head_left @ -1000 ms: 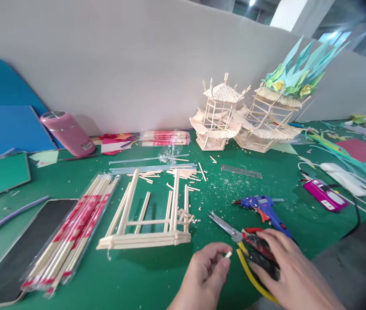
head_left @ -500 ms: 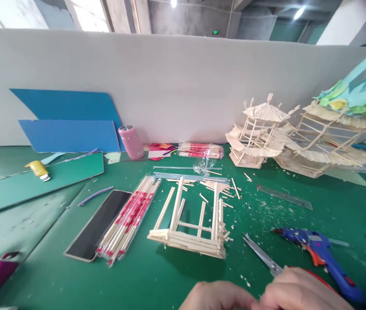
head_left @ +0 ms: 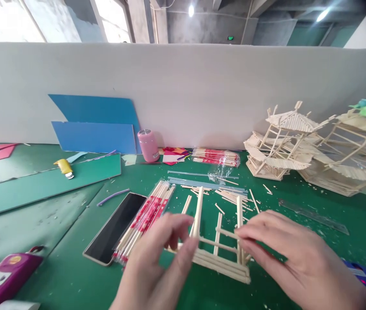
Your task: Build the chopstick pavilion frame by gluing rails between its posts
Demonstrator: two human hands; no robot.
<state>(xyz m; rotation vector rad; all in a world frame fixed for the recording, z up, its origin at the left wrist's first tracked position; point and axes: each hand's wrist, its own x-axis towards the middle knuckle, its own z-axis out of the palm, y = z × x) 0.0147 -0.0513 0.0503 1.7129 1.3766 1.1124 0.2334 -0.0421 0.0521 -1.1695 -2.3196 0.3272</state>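
A small frame of pale wooden sticks (head_left: 221,263) stands on the green table between my hands, with several upright posts on a low base of stacked sticks. My right hand (head_left: 286,249) pinches one end of a short wooden stick (head_left: 226,233) between thumb and fingertips, beside the front right post. That stick reaches leftward above a crossbar (head_left: 218,244). My left hand (head_left: 160,258) is at the frame's left side, fingers curved and thumb apart from the index finger, close to the front left post (head_left: 198,211). It hides part of the base's left end.
Left of the frame lie bagged sticks (head_left: 152,206) and a phone (head_left: 114,228). A pink bottle (head_left: 148,145) and pagoda-like stick models (head_left: 276,146) stand behind. A blue glue gun (head_left: 365,275) is partly hidden by my right hand. Loose sticks and a clear strip (head_left: 314,216) lie about.
My hands have risen from the bottom edge, where they were together, and moved apart to either side of the frame. A short stick now shows in my right hand. The view has shifted left.
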